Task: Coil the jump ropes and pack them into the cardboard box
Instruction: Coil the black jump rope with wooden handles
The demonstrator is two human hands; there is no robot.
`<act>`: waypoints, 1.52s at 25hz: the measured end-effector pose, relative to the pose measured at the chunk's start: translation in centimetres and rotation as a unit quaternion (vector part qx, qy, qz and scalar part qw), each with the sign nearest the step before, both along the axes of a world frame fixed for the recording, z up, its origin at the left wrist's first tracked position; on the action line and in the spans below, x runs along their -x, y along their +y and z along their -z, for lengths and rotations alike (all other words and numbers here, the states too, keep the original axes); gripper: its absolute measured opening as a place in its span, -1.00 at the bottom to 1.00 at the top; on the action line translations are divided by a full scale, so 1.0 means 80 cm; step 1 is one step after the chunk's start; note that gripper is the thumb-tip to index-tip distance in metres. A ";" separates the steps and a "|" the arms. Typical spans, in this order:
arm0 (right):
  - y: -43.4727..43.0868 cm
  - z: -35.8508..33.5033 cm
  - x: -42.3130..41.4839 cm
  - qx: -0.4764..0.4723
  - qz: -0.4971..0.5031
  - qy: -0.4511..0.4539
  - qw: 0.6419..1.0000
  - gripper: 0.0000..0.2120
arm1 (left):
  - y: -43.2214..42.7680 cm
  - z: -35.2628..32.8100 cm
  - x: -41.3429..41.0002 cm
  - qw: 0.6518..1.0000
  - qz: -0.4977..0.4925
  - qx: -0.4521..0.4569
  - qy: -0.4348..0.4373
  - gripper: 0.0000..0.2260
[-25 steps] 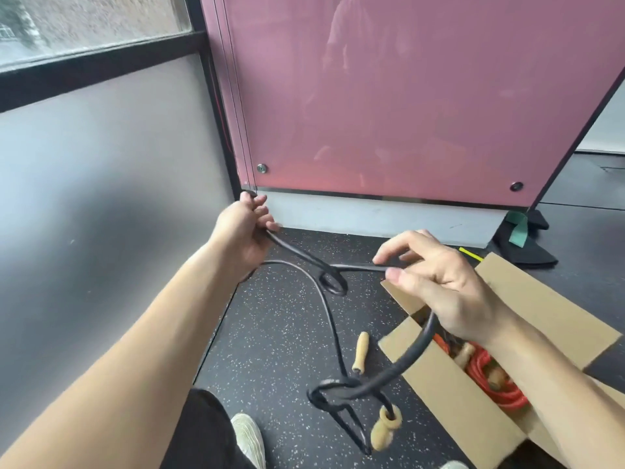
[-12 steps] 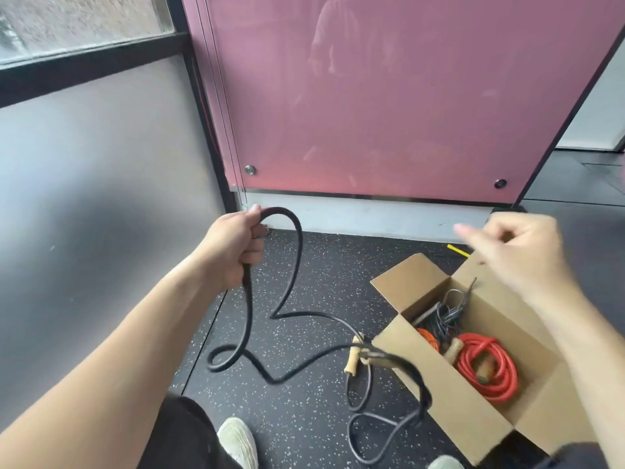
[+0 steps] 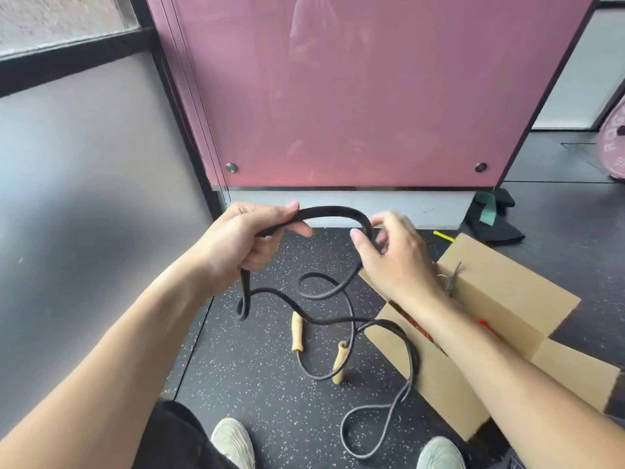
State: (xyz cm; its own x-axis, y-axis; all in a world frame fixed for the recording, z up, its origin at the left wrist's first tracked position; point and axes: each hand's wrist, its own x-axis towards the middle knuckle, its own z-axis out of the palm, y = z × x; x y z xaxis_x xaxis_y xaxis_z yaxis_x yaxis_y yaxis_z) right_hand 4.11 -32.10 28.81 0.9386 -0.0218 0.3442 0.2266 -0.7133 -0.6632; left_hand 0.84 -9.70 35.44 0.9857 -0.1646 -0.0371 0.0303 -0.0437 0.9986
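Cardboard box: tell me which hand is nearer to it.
Right. The right hand grips the black jump rope just above the cardboard box and its near corner; the left hand holds the rope farther left, over the floor.

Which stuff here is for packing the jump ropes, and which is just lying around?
For the job:
- thick black jump rope with wooden handles, held by left hand and right hand
- open brown cardboard box

Just lying about:
- small yellow stick
- teal strap on black pad

Both forearms are bare, with no sleeves showing, and the left hand [image 3: 247, 242] and right hand [image 3: 394, 257] wear no gloves. Black trousers [image 3: 179, 438] cover the left leg. Pale grey-white sneakers [image 3: 233, 441] are on both feet.
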 end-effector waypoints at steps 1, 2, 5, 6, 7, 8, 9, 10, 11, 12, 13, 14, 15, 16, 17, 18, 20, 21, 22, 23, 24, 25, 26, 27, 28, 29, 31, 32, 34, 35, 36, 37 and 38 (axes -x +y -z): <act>0.001 0.001 -0.002 0.022 -0.039 0.035 0.998 -0.71 | 0.004 0.003 -0.002 0.999 -0.024 -0.015 -0.015 -0.69; 0.005 0.003 -0.001 0.026 -0.077 0.068 0.994 -0.62 | 0.009 0.006 -0.008 0.996 -0.071 -0.034 -0.029 -0.70; 0.023 -0.011 0.014 -0.109 -0.185 0.156 0.964 -0.52 | 0.022 0.021 -0.022 0.961 -0.229 -0.148 -0.050 -0.73; 0.028 -0.014 0.018 -0.207 -0.213 0.180 0.938 -0.53 | 0.022 0.029 -0.023 0.941 -0.262 -0.205 -0.061 -0.79; 0.032 -0.020 0.021 -0.331 -0.242 0.206 0.888 -0.56 | 0.021 0.035 -0.023 0.924 -0.278 -0.250 -0.081 -0.83; 0.035 -0.027 0.023 -0.447 -0.268 0.225 0.824 -0.59 | 0.019 0.040 -0.022 0.920 -0.262 -0.273 -0.102 -0.82; 0.036 -0.035 0.023 -0.539 -0.283 0.229 0.760 -0.61 | 0.014 0.038 -0.016 0.937 -0.201 -0.262 -0.115 -0.79; 0.037 -0.043 0.021 -0.606 -0.289 0.218 0.709 -0.63 | 0.007 0.037 -0.008 0.963 -0.094 -0.227 -0.111 -0.75; 0.035 -0.053 0.019 -0.654 -0.288 0.200 0.671 -0.63 | -0.004 0.036 0.001 0.972 0.031 -0.212 -0.094 -0.69; 0.032 -0.061 0.017 -0.684 -0.283 0.183 0.648 -0.63 | -0.017 0.038 0.010 0.959 0.134 -0.234 -0.086 -0.66; 0.027 -0.068 0.015 -0.700 -0.274 0.173 0.636 -0.62 | -0.032 0.044 0.017 0.935 0.193 -0.281 -0.099 -0.69; 0.024 -0.070 0.013 -0.701 -0.266 0.169 0.640 -0.62 | -0.043 0.052 0.020 0.916 0.202 -0.323 -0.126 -0.78; 0.020 -0.070 0.012 -0.689 -0.258 0.177 0.654 -0.61 | -0.052 0.058 0.019 0.912 0.175 -0.339 -0.151 -0.83; 0.015 -0.067 0.011 -0.660 -0.254 0.194 0.680 -0.59 | -0.060 0.060 0.014 0.922 0.132 -0.321 -0.170 -0.80; 0.012 -0.061 0.010 -0.593 -0.255 0.215 0.733 -0.54 | -0.064 0.057 0.009 0.945 0.075 -0.267 -0.172 -0.75; 0.010 -0.052 0.012 -0.470 -0.273 0.231 0.807 -0.50 | -0.065 0.051 0.003 0.972 0.019 -0.174 -0.156 -0.71; 0.013 -0.031 0.025 -0.131 -0.331 0.268 0.895 -0.57 | -0.060 0.035 -0.008 0.992 -0.056 0.079 -0.083 -0.70; 0.019 -0.021 0.034 0.019 -0.347 0.290 0.892 -0.60 | -0.054 0.029 -0.013 0.980 -0.073 0.182 -0.043 -0.71; 0.025 -0.008 0.041 0.122 -0.347 0.291 0.883 -0.61 | -0.049 0.024 -0.015 0.966 -0.084 0.246 -0.014 -0.72; 0.031 0.003 0.045 0.167 -0.344 0.271 0.883 -0.66 | -0.043 0.022 -0.018 0.954 -0.090 0.288 -0.002 -0.72; 0.038 0.010 0.046 0.173 -0.341 0.239 0.893 -0.75 | -0.037 0.020 -0.019 0.943 -0.093 0.318 -0.002 -0.72; 0.043 0.015 0.042 0.165 -0.335 0.187 0.909 -0.82 | -0.032 0.020 -0.022 0.937 -0.094 0.337 -0.007 -0.70; 0.046 0.016 0.037 0.149 -0.326 0.125 0.925 -0.85 | -0.029 0.020 -0.023 0.940 -0.086 0.330 -0.015 -0.65; 0.049 0.014 0.033 0.115 -0.314 0.062 0.940 -0.85 | -0.025 0.028 -0.028 0.956 -0.074 0.284 -0.017 -0.55; 0.051 0.009 0.030 0.056 -0.301 0.002 0.952 -0.86 | -0.024 0.035 -0.031 0.979 -0.056 0.196 -0.011 -0.44; 0.051 0.001 0.029 -0.010 -0.285 -0.056 0.957 -0.86 | -0.024 0.046 -0.030 0.996 -0.023 0.088 -0.002 -0.33; 0.048 -0.014 0.029 -0.111 -0.242 -0.143 0.953 -0.87 | -0.031 0.064 -0.018 0.991 0.109 -0.082 0.016 -0.20; 0.045 -0.020 0.028 -0.161 -0.227 -0.155 0.948 -0.88 | -0.036 0.070 -0.011 0.977 0.159 -0.138 0.016 -0.24; 0.040 -0.030 0.025 -0.262 -0.211 -0.132 0.932 -0.91 | -0.045 0.075 -0.001 0.966 0.177 -0.189 -0.020 -0.51; 0.040 -0.031 0.023 -0.293 -0.203 -0.115 0.927 -0.93 | -0.049 0.076 0.000 0.971 0.151 -0.182 -0.045 -0.62; 0.040 -0.032 0.020 -0.306 -0.198 -0.092 0.927 -0.91 | -0.052 0.076 0.002 0.981 0.119 -0.143 -0.059 -0.68; 0.039 -0.029 0.016 -0.297 -0.196 -0.045 0.934 -0.81 | -0.054 0.077 -0.002 0.992 0.086 -0.074 -0.055 -0.71; 0.038 -0.025 0.014 -0.264 -0.199 0.028 0.943 -0.65 | -0.058 0.074 -0.002 0.998 0.052 0.011 -0.042 -0.72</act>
State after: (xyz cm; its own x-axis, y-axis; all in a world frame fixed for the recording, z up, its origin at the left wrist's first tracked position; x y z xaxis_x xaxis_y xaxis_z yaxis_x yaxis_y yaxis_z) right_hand 2.98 -29.06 30.84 0.9249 0.1828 0.3334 0.3610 -0.1464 -0.9210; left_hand 1.01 -14.32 29.52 0.9627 -0.2658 0.0507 -0.0579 -0.0194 0.9981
